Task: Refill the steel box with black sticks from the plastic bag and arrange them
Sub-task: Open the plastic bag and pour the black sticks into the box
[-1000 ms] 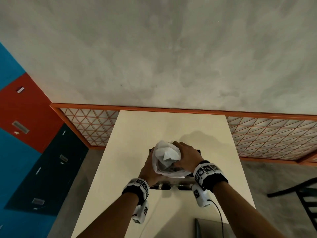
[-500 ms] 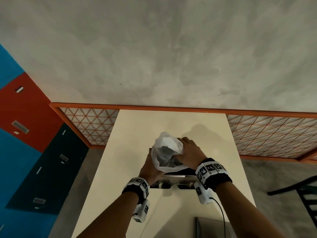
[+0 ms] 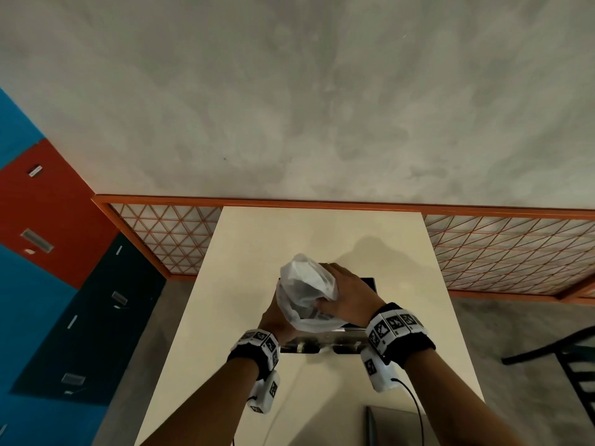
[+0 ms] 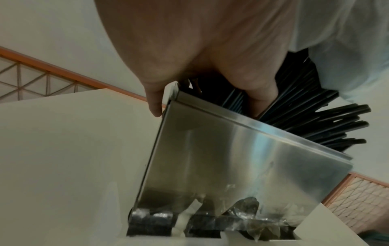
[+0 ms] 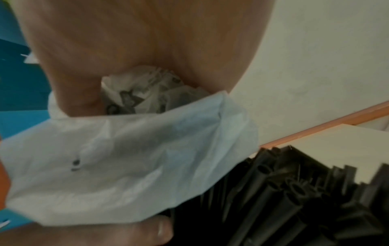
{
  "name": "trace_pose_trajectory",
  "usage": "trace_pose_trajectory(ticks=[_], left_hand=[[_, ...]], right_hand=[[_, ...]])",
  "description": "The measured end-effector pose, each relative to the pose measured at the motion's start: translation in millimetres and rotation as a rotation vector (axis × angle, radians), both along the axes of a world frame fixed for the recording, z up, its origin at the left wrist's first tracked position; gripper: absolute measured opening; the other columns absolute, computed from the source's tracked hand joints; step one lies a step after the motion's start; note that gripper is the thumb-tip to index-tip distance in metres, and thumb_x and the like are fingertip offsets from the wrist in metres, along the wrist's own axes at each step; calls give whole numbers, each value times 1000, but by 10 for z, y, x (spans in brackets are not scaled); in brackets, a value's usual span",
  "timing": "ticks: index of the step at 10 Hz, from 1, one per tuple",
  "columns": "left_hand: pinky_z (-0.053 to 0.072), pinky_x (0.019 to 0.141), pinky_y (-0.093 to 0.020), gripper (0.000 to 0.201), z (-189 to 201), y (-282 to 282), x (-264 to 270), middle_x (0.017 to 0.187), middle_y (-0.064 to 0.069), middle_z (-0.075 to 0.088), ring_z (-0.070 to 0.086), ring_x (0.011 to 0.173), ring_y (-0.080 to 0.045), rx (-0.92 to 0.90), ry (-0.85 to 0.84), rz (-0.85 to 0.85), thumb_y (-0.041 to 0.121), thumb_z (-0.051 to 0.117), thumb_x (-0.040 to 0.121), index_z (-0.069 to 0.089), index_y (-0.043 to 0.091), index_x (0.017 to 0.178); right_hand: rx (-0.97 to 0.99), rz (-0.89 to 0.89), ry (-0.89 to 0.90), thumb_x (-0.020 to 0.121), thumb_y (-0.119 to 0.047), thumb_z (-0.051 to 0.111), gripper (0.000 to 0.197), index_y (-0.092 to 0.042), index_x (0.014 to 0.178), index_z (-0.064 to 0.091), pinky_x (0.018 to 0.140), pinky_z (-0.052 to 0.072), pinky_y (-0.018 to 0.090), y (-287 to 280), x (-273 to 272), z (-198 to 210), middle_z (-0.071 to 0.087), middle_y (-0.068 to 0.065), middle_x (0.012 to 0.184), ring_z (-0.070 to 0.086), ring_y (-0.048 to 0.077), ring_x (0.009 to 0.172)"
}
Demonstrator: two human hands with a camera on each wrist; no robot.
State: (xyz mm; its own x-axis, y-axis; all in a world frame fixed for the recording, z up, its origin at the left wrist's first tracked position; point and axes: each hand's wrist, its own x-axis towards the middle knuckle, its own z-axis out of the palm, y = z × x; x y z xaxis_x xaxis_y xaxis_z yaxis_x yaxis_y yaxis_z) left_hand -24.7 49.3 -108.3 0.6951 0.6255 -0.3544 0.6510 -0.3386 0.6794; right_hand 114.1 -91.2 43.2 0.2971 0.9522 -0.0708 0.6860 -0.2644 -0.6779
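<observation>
Fingers (image 5: pixel 69 93) of right hand (image 3: pixel 347 300) curled round crumpled top of white plastic bag (image 3: pixel 306 291), just above steel box (image 3: pixel 322 344). At box's near-left corner, left hand (image 3: pixel 277 320), its fingers hidden under bag in head view. Shown by left wrist alone: one finger (image 4: pixel 154 103) down outside that corner, another inside among black straws (image 4: pixel 326 123), rim pinched between. Shown by right wrist alone: open straw ends below bag. Under box, cream bench (image 3: pixel 322 239). Behind box, orange-framed lattice (image 3: pixel 499 252) and grey wall (image 3: pixel 289 107). Left of box, coloured lockers (image 3: pixel 48 220). Right of box, dark chair (image 3: pixel 563 355).
</observation>
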Motion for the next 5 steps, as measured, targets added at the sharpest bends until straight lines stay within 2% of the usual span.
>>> trace_pose_trajectory(ticks=[1, 2, 3, 4, 5], left_hand=[[39, 79, -3, 77, -73, -36, 267, 129, -26, 56, 56, 114, -32, 303, -38, 6, 61, 45, 86, 51, -4, 127], [33, 64, 4, 85, 127, -108, 401, 121, -55, 20, 25, 117, -68, 215, 67, 66, 49, 1, 105, 29, -30, 120], [32, 111, -25, 55, -47, 4, 476, 136, -18, 47, 35, 144, -24, 348, 322, -233, 39, 49, 105, 41, -3, 138], [32, 108, -9, 60, 166, -176, 435, 147, -2, 39, 37, 136, 9, 314, -910, -74, 51, 45, 103, 23, 33, 156], [33, 104, -4, 56, 254, -245, 240, 148, 25, 47, 40, 130, 18, 144, -1074, -36, 67, 39, 97, 29, 52, 150]], right_hand=[[-14, -45, -75, 75, -62, 67, 71, -26, 132, 47, 85, 48, 33, 36, 25, -2, 58, -3, 111, 57, 19, 99], [8, -150, -80, 84, -47, 69, 57, -26, 134, 49, 77, 43, 27, 71, 61, 30, 65, 0, 104, 60, 21, 92], [-3, -233, -112, 87, -42, 64, 48, -28, 131, 50, 77, 46, 27, 77, 123, 47, 69, -1, 102, 64, 22, 90], [-59, -220, -212, 92, -36, 57, 37, -22, 126, 52, 81, 49, 32, 103, 165, 20, 69, 1, 105, 65, 25, 92], [-112, -161, -283, 95, -31, 50, 32, -20, 125, 50, 78, 48, 31, 147, 140, 19, 67, 3, 105, 65, 27, 93]])
